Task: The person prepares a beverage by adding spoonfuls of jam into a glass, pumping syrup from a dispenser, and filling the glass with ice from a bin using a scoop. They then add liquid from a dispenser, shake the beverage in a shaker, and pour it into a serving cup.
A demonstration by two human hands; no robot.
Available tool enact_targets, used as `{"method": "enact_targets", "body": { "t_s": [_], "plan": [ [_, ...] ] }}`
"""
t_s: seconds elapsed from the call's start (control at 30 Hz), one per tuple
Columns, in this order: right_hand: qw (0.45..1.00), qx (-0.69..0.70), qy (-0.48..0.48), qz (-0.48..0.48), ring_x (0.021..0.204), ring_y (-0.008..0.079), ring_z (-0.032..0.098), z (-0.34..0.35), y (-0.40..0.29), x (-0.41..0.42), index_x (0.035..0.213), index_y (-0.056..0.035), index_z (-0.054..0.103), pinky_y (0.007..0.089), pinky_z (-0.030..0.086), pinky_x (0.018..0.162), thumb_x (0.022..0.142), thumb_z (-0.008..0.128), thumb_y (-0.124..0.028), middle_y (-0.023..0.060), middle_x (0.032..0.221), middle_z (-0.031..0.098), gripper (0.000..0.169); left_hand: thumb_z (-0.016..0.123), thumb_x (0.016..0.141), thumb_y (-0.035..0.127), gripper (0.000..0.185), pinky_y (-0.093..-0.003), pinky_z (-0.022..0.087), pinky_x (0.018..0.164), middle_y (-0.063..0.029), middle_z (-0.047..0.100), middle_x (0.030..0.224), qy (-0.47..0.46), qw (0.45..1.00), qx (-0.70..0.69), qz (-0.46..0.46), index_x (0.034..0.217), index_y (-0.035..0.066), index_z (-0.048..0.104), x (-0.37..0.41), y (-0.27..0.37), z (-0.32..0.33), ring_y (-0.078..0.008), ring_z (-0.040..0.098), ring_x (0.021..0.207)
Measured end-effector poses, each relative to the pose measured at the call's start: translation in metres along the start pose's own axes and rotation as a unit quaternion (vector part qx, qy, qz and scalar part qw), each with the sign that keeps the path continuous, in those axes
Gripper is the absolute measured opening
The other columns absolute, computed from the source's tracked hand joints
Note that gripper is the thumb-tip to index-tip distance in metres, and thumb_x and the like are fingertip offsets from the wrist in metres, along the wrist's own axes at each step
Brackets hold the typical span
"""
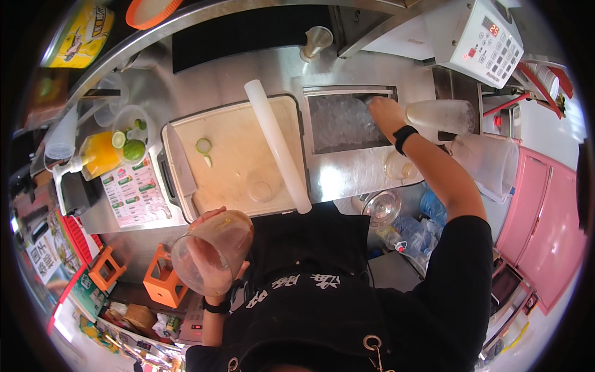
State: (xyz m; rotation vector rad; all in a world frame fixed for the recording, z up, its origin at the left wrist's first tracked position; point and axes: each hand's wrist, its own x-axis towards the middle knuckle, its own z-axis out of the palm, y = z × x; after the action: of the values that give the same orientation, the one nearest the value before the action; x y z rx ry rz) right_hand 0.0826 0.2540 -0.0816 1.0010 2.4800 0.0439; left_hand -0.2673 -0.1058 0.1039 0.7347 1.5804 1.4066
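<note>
My left hand (211, 260) is closed around a clear plastic cup (204, 260), tilted with its mouth towards me, off the near left corner of the cutting board; something brownish shows inside. At the right, my right hand (386, 116) reaches into a steel well of ice (341, 123), its fingers around a dark end of something, perhaps a scoop, mostly hidden. Between the hands lies the cream cutting board (232, 135) in a dark-edged frame. It bears a long white rod (279, 146), a knife (181, 160), a lime piece (203, 146) and a round clear lid or cup (261, 190).
Left of the board stand a tub with limes (134, 149), an orange pump bottle (100, 153) and a printed sheet (137, 193). A steel jigger (317, 43) is behind. On the right are a clear pitcher (441, 117), a larger plastic container (488, 162) and a keypad machine (483, 42).
</note>
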Motion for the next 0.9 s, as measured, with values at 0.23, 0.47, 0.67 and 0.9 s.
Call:
{"method": "enact_targets", "body": {
  "t_s": [0.23, 0.47, 0.67, 0.9],
  "plan": [
    [0.988, 0.083, -0.099, 0.085, 0.084, 0.0356, 0.073, 0.018, -0.002, -0.019, 0.099, 0.0026, 0.069, 0.0436, 0.06, 0.074, 0.081, 0.065, -0.013, 0.0185, 0.092, 0.072, 0.024, 0.094, 0.063, 0.035, 0.105, -0.0455, 0.042, 0.108, -0.0197, 0.048, 0.138, -0.006, 0.999, 0.005, -0.044, 0.142, 0.004, 0.032, -0.011, -0.008, -0.003, -0.0322, 0.049, 0.131],
    [0.989, 0.001, -0.124, 0.085, 0.081, 0.0319, 0.074, 0.036, -0.005, 0.02, 0.083, -0.0088, 0.076, 0.0388, 0.059, 0.067, 0.082, 0.064, -0.011, 0.0139, 0.087, 0.074, 0.012, 0.094, 0.063, 0.033, 0.102, -0.0443, 0.043, 0.107, -0.0185, 0.048, 0.138, -0.006, 0.999, 0.001, -0.051, 0.141, 0.006, 0.034, -0.006, -0.012, 0.011, -0.031, 0.05, 0.128],
    [1.0, -0.014, -0.022, 0.003, 0.078, 0.0281, 0.074, 0.042, 0.009, 0.022, 0.079, -0.0107, 0.077, 0.0396, 0.059, 0.066, 0.084, 0.064, -0.014, 0.0117, 0.081, 0.074, 0.014, 0.096, 0.061, 0.029, 0.102, -0.042, 0.044, 0.106, -0.0175, 0.049, 0.138, -0.029, 0.999, -0.02, -0.019, 0.14, 0.004, 0.036, 0.005, -0.018, 0.026, -0.0291, 0.052, 0.126],
    [0.997, 0.019, -0.057, -0.051, 0.087, 0.0306, 0.072, 0.047, 0.003, 0.017, 0.078, -0.0096, 0.075, 0.0418, 0.057, 0.074, 0.079, 0.067, -0.011, 0.0121, 0.085, 0.073, 0.009, 0.093, 0.059, 0.02, 0.094, -0.04, 0.044, 0.106, -0.0157, 0.053, 0.136, -0.087, 0.995, 0.049, -0.017, 0.137, 0.001, 0.043, 0.012, -0.024, 0.039, -0.0274, 0.053, 0.126]
  ]
}}
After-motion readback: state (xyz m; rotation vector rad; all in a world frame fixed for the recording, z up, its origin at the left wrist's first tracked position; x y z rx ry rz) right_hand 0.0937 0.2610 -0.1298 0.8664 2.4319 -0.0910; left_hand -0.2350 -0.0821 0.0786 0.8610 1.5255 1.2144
